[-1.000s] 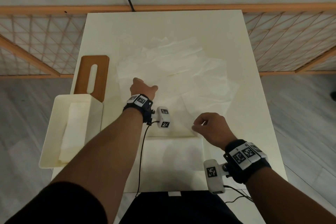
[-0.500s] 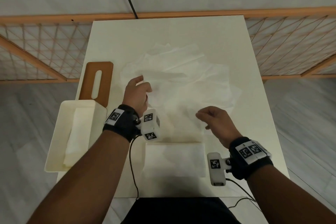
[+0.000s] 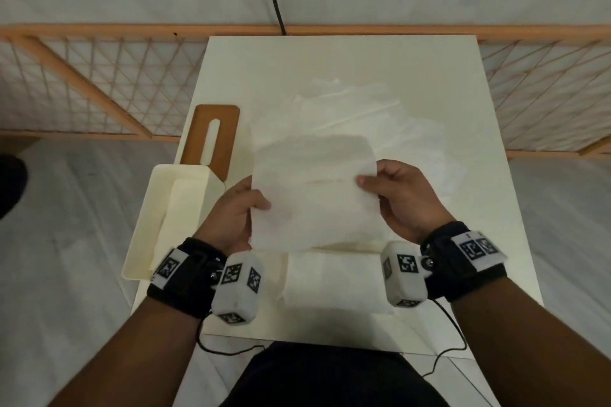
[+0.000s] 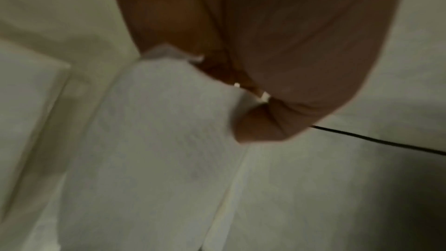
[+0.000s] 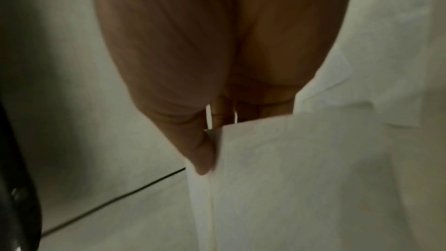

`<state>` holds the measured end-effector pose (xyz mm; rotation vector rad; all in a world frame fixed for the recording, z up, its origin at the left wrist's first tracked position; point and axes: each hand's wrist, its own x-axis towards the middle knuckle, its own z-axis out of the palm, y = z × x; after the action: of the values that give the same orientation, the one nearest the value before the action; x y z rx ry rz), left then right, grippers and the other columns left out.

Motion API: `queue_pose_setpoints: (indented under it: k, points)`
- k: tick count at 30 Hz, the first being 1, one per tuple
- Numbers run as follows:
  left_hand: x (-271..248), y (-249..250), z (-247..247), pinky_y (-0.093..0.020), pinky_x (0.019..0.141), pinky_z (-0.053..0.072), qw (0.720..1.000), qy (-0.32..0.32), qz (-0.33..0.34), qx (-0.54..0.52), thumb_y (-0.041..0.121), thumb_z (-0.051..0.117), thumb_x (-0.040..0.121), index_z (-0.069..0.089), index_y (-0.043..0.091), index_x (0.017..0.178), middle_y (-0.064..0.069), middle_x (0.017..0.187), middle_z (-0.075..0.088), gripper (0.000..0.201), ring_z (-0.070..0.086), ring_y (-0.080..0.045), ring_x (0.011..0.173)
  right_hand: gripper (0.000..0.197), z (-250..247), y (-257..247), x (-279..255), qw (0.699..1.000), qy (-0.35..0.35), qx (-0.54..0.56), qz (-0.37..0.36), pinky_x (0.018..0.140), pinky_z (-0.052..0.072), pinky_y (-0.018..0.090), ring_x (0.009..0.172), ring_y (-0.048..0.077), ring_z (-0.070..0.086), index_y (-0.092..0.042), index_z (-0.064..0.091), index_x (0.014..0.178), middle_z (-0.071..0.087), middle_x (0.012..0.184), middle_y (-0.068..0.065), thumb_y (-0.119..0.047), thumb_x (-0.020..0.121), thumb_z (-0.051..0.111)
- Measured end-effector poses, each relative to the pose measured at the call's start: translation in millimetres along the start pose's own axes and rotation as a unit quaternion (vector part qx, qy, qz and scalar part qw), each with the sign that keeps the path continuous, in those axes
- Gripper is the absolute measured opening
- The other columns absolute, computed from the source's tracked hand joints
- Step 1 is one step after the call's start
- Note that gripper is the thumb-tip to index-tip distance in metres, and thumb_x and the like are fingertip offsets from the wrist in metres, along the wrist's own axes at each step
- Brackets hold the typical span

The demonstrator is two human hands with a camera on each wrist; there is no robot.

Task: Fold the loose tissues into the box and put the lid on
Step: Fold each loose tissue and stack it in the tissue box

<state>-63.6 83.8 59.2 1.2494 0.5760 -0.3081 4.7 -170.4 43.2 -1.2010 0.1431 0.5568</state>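
Observation:
A white tissue (image 3: 314, 192) hangs in the air above the table, stretched between both hands. My left hand (image 3: 238, 211) pinches its left edge and my right hand (image 3: 393, 195) pinches its right edge. In the left wrist view the thumb (image 4: 260, 125) presses on the tissue (image 4: 156, 140); in the right wrist view the thumb (image 5: 200, 152) lies on the tissue (image 5: 289, 178). A pile of loose tissues (image 3: 380, 122) lies behind. A folded tissue (image 3: 330, 284) lies flat near the front edge. The cream box (image 3: 145, 235) stands open at the left, tissue inside. The brown slotted lid (image 3: 211, 139) lies behind it.
The cream table (image 3: 330, 56) ends close to my body at the front. A wooden lattice rail (image 3: 82, 82) runs behind and beside it. Black wrist cables (image 3: 446, 334) trail over the front edge. The box overhangs the table's left side.
Both hands have taken one tissue off the pile and lifted it toward me, spread between them. Earlier the left hand reached into the pile and the right hovered beside it.

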Motion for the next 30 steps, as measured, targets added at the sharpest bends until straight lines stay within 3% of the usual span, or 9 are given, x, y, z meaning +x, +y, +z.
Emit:
queue_pose_setpoints:
  k: [3,6,9,12,14,17,21,25,30]
  points:
    - [-4.4,-3.2,1.6,-0.041,0.084,0.058,1.0,0.006,0.019,0.021,0.008,0.065,0.089,0.069,0.012,0.114,-0.009,0.115,0.073,0.025,0.07,-0.028,0.105,0.008,-4.8,-1.9,-8.9,0.998,-0.001,-0.066,0.004,0.068,0.055,0.036,0.076,0.029,0.067,-0.003,0.069,0.085,0.073,0.084,0.013,0.004,0.087,0.067]
    - [-3.6,-7.6,-0.1,-0.048,0.095,0.054,0.995,0.013,0.052,0.09,0.007,0.065,0.092,0.07,0.011,0.113,-0.01,0.114,0.073,0.022,0.07,-0.029,0.107,0.017,-8.8,-1.8,-15.4,0.996,-0.017,-0.083,-0.002,0.072,0.051,0.043,0.081,0.033,0.067,-0.008,0.075,0.089,0.074,0.09,0.016,0.005,0.088,0.065]
    - [-5.7,-9.2,-0.2,-0.057,0.091,0.055,0.988,0.011,0.063,0.143,0.011,0.07,0.091,0.068,0.001,0.108,-0.015,0.106,0.074,0.02,0.071,-0.033,0.1,0.017,-12.5,-0.3,-20.0,0.994,0.004,-0.104,-0.026,0.084,0.056,0.05,0.088,0.034,0.071,-0.003,0.076,0.091,0.074,0.096,0.02,0.009,0.088,0.064]
    - [-11.0,-9.6,-2.7,-0.048,0.087,0.057,0.987,-0.014,0.083,0.134,0.002,0.061,0.094,0.069,0.009,0.111,-0.01,0.108,0.075,0.02,0.071,-0.031,0.103,0.026,-18.4,0.8,-25.1,0.993,0.013,-0.107,-0.045,0.089,0.057,0.05,0.096,0.036,0.072,-0.007,0.08,0.088,0.075,0.102,0.02,0.012,0.086,0.062]
    - [-13.5,-11.7,-6.8,-0.046,0.085,0.057,0.987,-0.04,0.099,0.118,0.0,0.064,0.09,0.071,0.016,0.11,-0.01,0.112,0.074,0.026,0.07,-0.03,0.105,0.03,-22.2,0.3,-29.4,0.994,0.001,-0.091,-0.054,0.087,0.058,0.046,0.098,0.036,0.072,-0.008,0.081,0.086,0.075,0.102,0.02,0.014,0.085,0.062]
    - [-16.1,-15.7,-11.7,-0.038,0.078,0.058,0.988,-0.071,0.112,0.081,0.012,0.075,0.073,0.076,0.023,0.096,-0.01,0.108,0.074,0.025,0.071,-0.027,0.101,0.029,-26.0,-0.3,-35.5,0.995,-0.031,-0.076,-0.058,0.082,0.059,0.038,0.1,0.034,0.072,-0.006,0.081,0.087,0.075,0.103,0.019,0.014,0.085,0.061]
    - [-19.3,-22.3,-14.4,-0.042,0.08,0.06,0.985,-0.076,0.129,0.084,0.018,0.077,0.069,0.074,0.013,0.096,-0.015,0.107,0.073,0.027,0.071,-0.03,0.099,0.037,-32.4,2.3,-40.6,0.996,-0.049,-0.06,-0.034,0.083,0.058,0.036,0.104,0.034,0.071,-0.006,0.081,0.089,0.075,0.106,0.018,0.018,0.087,0.054]
    - [-19.7,-25.8,-12.3,-0.03,0.065,0.058,0.972,-0.03,0.178,0.148,-0.012,0.071,0.08,0.06,-0.002,0.081,-0.005,0.08,0.074,0.015,0.07,-0.018,0.074,0.029,-35.2,5.8,-42.8,0.995,-0.022,-0.089,-0.028,0.091,0.056,0.049,0.103,0.04,0.07,-0.004,0.08,0.092,0.074,0.106,0.022,0.014,0.087,0.058]
    - [-18.7,-29.1,-9.9,-0.027,0.059,0.057,0.964,0.004,0.197,0.176,-0.013,0.069,0.082,0.055,-0.001,0.076,0.0,0.071,0.071,0.019,0.066,-0.013,0.066,0.021,-33.6,7.1,-44.2,0.998,0.021,-0.054,-0.038,0.08,0.06,0.041,0.092,0.034,0.073,0.003,0.077,0.088,0.074,0.099,0.023,0.012,0.089,0.058]
